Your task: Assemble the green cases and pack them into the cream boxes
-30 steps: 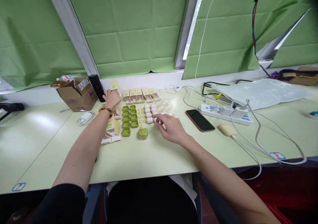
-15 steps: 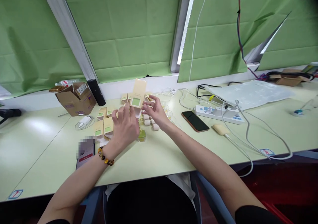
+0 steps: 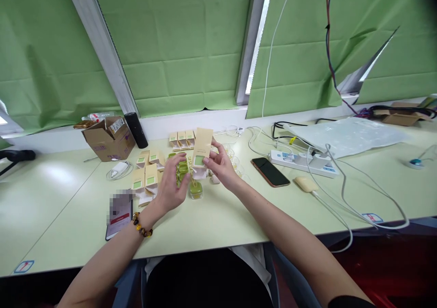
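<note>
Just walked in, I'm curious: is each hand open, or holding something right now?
Left hand: open, nothing visibly held.
Right hand: closed on a cream cardboard box.

Kinda office-type workroom, tbh: long pale table (image 3: 221, 223), power strip (image 3: 294, 164) at right, green blinds (image 3: 170, 43) far side.
</note>
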Motion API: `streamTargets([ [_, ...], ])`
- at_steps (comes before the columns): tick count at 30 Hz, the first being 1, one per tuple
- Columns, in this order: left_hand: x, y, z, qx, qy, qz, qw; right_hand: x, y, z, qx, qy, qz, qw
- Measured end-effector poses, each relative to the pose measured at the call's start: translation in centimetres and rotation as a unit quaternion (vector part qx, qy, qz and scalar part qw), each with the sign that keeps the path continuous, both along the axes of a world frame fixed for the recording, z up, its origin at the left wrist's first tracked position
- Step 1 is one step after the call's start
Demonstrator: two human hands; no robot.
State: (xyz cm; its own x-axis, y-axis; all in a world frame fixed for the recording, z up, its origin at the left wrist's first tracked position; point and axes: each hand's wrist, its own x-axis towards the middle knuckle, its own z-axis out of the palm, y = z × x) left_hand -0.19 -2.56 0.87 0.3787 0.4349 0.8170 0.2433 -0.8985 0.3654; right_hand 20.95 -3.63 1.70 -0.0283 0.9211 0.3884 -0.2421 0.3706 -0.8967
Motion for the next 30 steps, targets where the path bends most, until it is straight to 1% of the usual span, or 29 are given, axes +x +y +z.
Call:
streamTargets([
  [3, 0.2, 0.3, -0.9, -0.093, -0.029, -0.077, 0.992, -0.5, -0.1, -0.8, 0.015, -0.01, 0.029, 0.999],
  [5, 0.2, 0.4, -1.6, -0.137, -0.049, -0.103, 0.984, -0.8, -0.2, -1.2, 0.026, -0.014, 0.037, 0.999],
  [7, 0.2, 0.4, -2.1, -0.168, -0.068, -0.111, 0.977, -1.0, -0.4, -1.5, 0.033, -0.017, 0.035, 0.999],
  [11, 0.1, 0.7, -2.6, -0.203, -0.095, -0.109, 0.968, -1.2, -0.7, -1.6, 0.042, -0.034, 0.016, 0.998],
  [15, 0.2, 1.0, -2.6, -0.244, -0.13, -0.132, 0.952, -1.4, -0.7, -1.7, 0.055, -0.05, 0.007, 0.997],
  [17, 0.3, 1.1, -2.6, -0.261, -0.133, -0.144, 0.945, -1.5, -0.7, -1.9, 0.066, -0.063, -0.003, 0.996],
  [19, 0.3, 1.1, -2.7, -0.264, -0.125, -0.145, 0.945, -1.5, -0.9, -2.0, 0.084, -0.094, -0.028, 0.992],
  [21, 0.1, 1.2, -2.8, -0.24, -0.119, -0.121, 0.956, -1.5, -1.1, -2.0, 0.117, -0.138, -0.067, 0.981],
  [22, -0.2, 1.3, -2.8, -0.21, -0.118, -0.095, 0.966, -1.4, -1.3, -2.0, 0.14, -0.16, -0.088, 0.973],
  [23, -0.5, 1.4, -2.8, -0.168, -0.115, -0.06, 0.977, -1.3, -1.4, -2.0, 0.164, -0.181, -0.108, 0.964],
  [25, -1.3, 1.8, -2.9, -0.054, -0.096, 0.014, 0.994, -1.1, -1.5, -2.1, 0.203, -0.211, -0.144, 0.945],
  [27, -2.2, 2.4, -3.3, 0.06, -0.071, 0.066, 0.993, -0.9, -1.4, -2.4, 0.222, -0.23, -0.172, 0.932],
  [29, -3.2, 3.0, -4.1, 0.121, -0.057, 0.092, 0.987, -0.9, -1.1, -2.8, 0.227, -0.239, -0.191, 0.925],
  [30, -3.6, 3.3, -4.5, 0.133, -0.053, 0.104, 0.984, -0.8, -1.0, -3.0, 0.226, -0.244, -0.198, 0.922],
])
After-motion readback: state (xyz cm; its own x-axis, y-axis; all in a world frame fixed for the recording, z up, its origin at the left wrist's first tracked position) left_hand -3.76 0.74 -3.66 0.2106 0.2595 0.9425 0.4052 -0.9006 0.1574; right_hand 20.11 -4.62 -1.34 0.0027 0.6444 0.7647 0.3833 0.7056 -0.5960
